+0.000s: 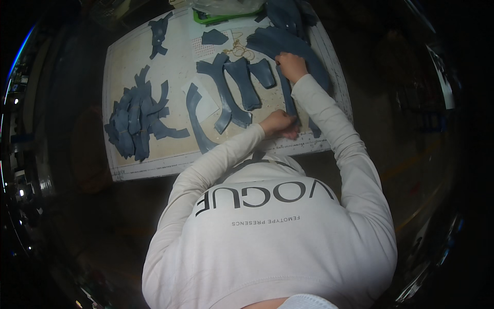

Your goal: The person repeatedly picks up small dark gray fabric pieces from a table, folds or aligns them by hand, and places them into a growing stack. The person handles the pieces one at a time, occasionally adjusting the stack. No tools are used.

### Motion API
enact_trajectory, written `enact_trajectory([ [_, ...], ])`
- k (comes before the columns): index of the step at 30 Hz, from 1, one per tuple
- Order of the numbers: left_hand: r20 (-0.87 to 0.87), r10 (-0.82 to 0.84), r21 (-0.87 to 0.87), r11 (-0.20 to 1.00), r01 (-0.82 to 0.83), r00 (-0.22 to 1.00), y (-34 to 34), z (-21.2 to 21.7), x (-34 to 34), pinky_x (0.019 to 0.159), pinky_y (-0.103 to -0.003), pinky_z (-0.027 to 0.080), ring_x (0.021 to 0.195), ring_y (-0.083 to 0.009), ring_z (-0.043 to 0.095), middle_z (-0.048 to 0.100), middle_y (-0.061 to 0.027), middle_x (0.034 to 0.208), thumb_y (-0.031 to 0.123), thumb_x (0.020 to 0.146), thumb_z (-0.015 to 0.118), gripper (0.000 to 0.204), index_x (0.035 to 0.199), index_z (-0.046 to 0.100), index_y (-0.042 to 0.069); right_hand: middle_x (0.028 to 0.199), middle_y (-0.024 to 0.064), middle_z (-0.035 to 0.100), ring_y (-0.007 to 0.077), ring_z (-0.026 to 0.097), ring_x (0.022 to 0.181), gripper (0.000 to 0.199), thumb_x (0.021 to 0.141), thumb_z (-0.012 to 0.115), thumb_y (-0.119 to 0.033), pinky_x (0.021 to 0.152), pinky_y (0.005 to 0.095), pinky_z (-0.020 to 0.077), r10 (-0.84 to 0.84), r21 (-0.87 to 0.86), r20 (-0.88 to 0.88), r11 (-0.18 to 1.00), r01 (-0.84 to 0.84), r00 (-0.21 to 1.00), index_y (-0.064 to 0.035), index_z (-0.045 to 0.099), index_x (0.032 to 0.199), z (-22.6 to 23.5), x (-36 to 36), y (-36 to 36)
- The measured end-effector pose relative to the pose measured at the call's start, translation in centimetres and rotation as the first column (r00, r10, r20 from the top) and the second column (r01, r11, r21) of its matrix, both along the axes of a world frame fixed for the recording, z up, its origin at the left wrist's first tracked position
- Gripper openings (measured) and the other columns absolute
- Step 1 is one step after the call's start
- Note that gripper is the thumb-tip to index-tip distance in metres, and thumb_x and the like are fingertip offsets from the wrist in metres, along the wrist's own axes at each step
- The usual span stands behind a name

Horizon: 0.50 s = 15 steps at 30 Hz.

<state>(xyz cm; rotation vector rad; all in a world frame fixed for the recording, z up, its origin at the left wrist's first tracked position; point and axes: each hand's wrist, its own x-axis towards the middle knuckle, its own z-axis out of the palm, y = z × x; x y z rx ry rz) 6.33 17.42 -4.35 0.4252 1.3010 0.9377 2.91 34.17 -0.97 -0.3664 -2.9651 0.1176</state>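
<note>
Blue-grey strip [288, 95], a long narrow cut piece, is seen in the head view lying on the pale cutting mat [128, 56], toward the mat's right side, with its long axis running near to far and only slightly tilted. It is pinned at both ends: the left hand [279, 124] is pressed down, fingers curled, on the near end close to the mat's near edge, while the right hand [291, 65] is laid on the far end, where the strip meets a broad curved dark piece [288, 44]. The hands are thus held apart along the strip's length, left nearer the body, right farther away; whether the fingers pinch the strip or merely press it flat cannot be told. Just left of the strip, several curved cut pieces [234, 90] are spread singly, and well apart at the mat's left a heap of similar pieces [135, 121] is piled. A green tray [221, 18] is seen at the far edge.
</note>
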Motion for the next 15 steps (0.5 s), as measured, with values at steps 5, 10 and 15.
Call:
enact_trajectory([
  [5,-0.28,-0.063,0.074,0.993,0.087,0.958,-0.7,-1.1,-0.4,0.055,-0.024,0.053,0.063,-0.0171,0.066,0.067,-0.0132,0.075,0.022,0.094,0.046,0.036,0.081,0.063,-0.007,0.094,0.0149,0.063,0.0317,0.065,0.08,0.012,0.077,0.056,-0.005,0.067,0.0415,0.0528,0.032,0.042,-0.04,0.999,-0.03,0.999,-0.0044,0.067,0.08,-0.8,-0.4,0.0],
  [10,-0.559,-0.05,0.132,0.98,0.148,0.828,-0.5,-1.2,-0.8,0.055,-0.027,0.051,0.06,-0.016,0.065,0.066,-0.011,0.068,0.027,0.092,0.049,0.036,0.08,0.066,-0.003,0.092,0.0149,0.063,0.0316,0.065,0.078,0.011,0.077,0.058,-0.008,0.067,0.0417,0.0523,0.034,0.026,-0.016,0.999,-0.034,0.999,-0.003,0.068,0.076,-1.2,-0.7,-0.2],
  [15,-0.888,-0.003,0.124,0.961,0.245,0.46,-1.6,0.4,-1.1,0.059,-0.033,0.049,0.057,-0.0254,0.063,0.062,-0.0106,0.059,0.037,0.088,0.051,0.038,0.08,0.067,0.003,0.095,0.0131,0.06,0.0321,0.061,0.086,0.019,0.081,0.058,-0.018,0.073,0.0399,0.0507,0.023,-0.043,0.092,0.999,-0.019,0.996,-0.0054,0.066,0.093,-1.1,-0.3,0.0],
])
